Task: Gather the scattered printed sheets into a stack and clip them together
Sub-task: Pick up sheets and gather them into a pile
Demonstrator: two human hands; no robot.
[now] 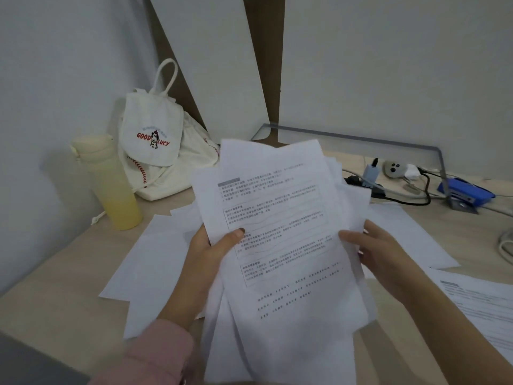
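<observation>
I hold an uneven bundle of printed sheets up above the desk, its edges fanned and misaligned. My left hand grips its left edge with the thumb on the top page. My right hand grips the right edge, thumb on the front and fingers behind. More white sheets lie scattered on the wooden desk under and left of the bundle. One printed sheet lies at the right edge. No clip is visible.
A yellow bottle and a white cloth bag stand at the back left. At the back right lie cables, a power strip and a blue stapler under a metal-framed stand. A dark object sits at the bottom left corner.
</observation>
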